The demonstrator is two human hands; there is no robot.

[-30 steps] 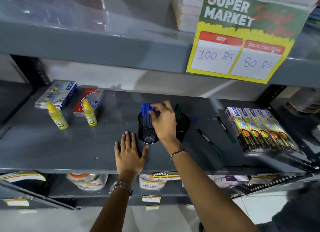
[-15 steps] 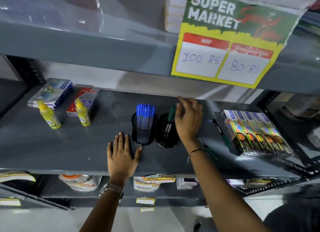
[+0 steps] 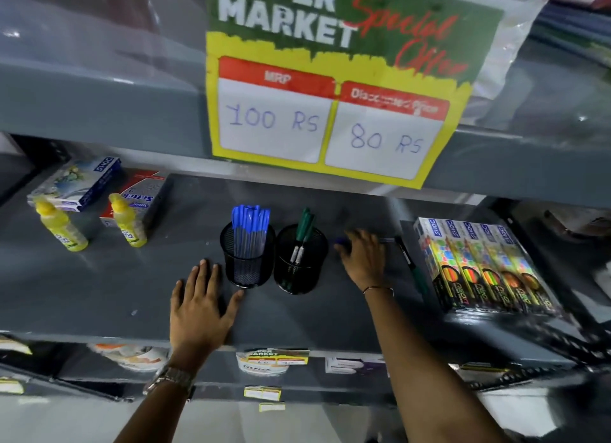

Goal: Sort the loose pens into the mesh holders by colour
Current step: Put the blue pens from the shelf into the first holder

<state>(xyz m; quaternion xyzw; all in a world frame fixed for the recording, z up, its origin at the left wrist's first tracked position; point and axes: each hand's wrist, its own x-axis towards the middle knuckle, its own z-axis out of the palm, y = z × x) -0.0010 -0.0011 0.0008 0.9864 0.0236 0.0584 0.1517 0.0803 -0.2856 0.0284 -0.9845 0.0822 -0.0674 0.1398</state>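
Two mesh holders (image 3: 274, 261) mid-shelf. Left of them, our left hand (image 3: 200, 305) lies flat, fingers spread; right of them, our right hand (image 3: 363, 256) curls over blue pen (image 3: 340, 241), beside green pen (image 3: 410, 264).

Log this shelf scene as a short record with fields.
left holder: mesh holder packed with blue pens
right holder: mesh holder with a few green pens
loose: blue pen under the right hand; green pen beside it
left hand: flat on the shelf, empty
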